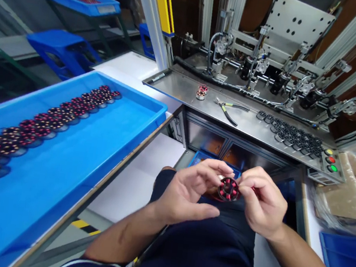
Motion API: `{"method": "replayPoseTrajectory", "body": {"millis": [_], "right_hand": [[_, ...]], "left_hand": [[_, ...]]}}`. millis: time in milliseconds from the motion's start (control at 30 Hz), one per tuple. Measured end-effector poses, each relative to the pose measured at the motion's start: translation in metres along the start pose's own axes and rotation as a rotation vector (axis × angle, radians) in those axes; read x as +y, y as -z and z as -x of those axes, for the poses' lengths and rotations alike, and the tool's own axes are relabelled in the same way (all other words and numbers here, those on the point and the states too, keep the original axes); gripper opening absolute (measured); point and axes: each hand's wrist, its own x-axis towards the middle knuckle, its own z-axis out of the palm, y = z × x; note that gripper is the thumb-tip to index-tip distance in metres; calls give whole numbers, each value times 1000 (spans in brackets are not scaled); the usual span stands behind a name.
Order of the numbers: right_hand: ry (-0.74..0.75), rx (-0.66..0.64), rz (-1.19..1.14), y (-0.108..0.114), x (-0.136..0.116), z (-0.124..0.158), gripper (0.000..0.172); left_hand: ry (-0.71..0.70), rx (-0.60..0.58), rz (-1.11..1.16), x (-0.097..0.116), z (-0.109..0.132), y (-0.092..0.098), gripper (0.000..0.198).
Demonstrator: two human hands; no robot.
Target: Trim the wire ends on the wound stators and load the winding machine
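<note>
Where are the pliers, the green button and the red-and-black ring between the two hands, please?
Pliers (227, 112): head view, on the nearer handle.
Green button (333, 168): head view, on its face.
Red-and-black ring (233, 192): head view, on the red windings.

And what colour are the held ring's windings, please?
The windings are red, as the head view shows.

The single head camera looks forward and down from above, with the hands (186, 190) near and machine (262, 66) far.
</note>
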Motion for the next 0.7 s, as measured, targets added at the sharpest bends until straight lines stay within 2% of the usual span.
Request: {"method": "replayPoseTrajectory", "body": {"millis": [100, 167, 200, 233, 333, 500, 533, 600, 700], "right_hand": [[226, -62, 179, 10, -7, -7, 8], [281, -74, 233, 14, -9, -10, 7], [296, -78, 240, 17, -9, -12, 7], [303, -89, 233, 19, -9, -12, 7], [299, -158, 156, 28, -5, -13, 13], [226, -185, 115, 44, 3, -13, 47], [218, -189, 121, 45, 3, -14, 50], [220, -205, 139, 46, 0, -18, 43], [250, -238, 165, 45, -8, -25, 22]], "left_hand": [[288, -19, 237, -4, -4, -3, 45], [470, -108, 322, -6, -6, -6, 45], [501, -136, 349, -7, -6, -8, 44], [496, -131, 357, -7, -6, -9, 42], [400, -14, 304, -6, -6, -12, 34], [378, 76, 252, -4, -6, -14, 33], [377, 80, 249, -4, -6, -15, 32], [371, 74, 256, -4, -7, -15, 30], [359, 67, 277, -4, -7, -16, 29]]}}
